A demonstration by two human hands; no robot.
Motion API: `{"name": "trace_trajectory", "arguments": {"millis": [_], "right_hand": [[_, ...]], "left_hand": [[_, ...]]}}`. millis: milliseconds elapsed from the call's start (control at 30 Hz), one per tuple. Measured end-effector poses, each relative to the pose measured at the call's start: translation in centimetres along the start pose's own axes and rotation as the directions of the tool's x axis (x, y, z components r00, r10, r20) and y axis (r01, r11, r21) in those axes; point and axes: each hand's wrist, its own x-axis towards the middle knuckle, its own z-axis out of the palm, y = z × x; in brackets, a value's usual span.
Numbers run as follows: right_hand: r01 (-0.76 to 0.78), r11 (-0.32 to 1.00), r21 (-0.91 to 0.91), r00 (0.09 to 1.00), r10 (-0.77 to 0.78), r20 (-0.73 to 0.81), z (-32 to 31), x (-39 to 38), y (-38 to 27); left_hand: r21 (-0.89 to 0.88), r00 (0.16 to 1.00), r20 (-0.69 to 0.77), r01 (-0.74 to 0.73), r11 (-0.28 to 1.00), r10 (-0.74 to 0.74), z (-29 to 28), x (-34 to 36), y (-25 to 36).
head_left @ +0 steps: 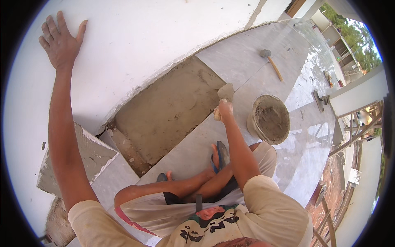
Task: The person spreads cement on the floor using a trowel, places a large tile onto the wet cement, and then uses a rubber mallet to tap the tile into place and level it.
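My left hand (61,41) lies flat against the white wall (144,37), fingers spread. Wrapped round the handle of a trowel, my right hand (224,110) is closed near the edge of the laid grey tiles. The trowel's blade (225,92) is smeared with mortar and points away from me. To its left is a rectangular bed of wet mortar (168,111) between the wall and the tiles. A bucket of mortar (252,123) stands just right of my right forearm.
A mallet (271,64) lies on the far tiles (255,45). Leaning by the wall at left is a mortar-coated tile (82,158). Sandals (320,100) sit at the right. Wooden poles (358,133) stand beyond the floor's right edge.
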Motion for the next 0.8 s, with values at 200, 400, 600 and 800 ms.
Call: {"name": "trace_trajectory", "arguments": {"millis": [200,400,600,800], "right_hand": [[-0.043,0.881,0.471,0.999,0.036,0.024,1.6,-0.1,-0.4],[-0.054,0.76,0.647,0.996,0.087,-0.019,4.3,1.5,-1.0],[-0.038,0.617,0.786,0.979,0.182,-0.096,7.6,2.0,-3.9],[0.001,0.644,0.765,0.961,0.21,-0.178,8.9,4.1,-4.4]], "left_hand": [[-0.048,0.999,-0.019,0.032,0.998,-0.033,0.0,0.2,0.7],[-0.035,0.997,-0.072,-0.013,0.999,0.011,0.7,-0.1,0.3],[-0.085,0.998,-0.069,0.002,0.996,-0.008,0.8,-0.3,0.1],[-0.168,0.996,-0.077,0.038,0.985,-0.051,0.9,-0.1,0.6]]}}
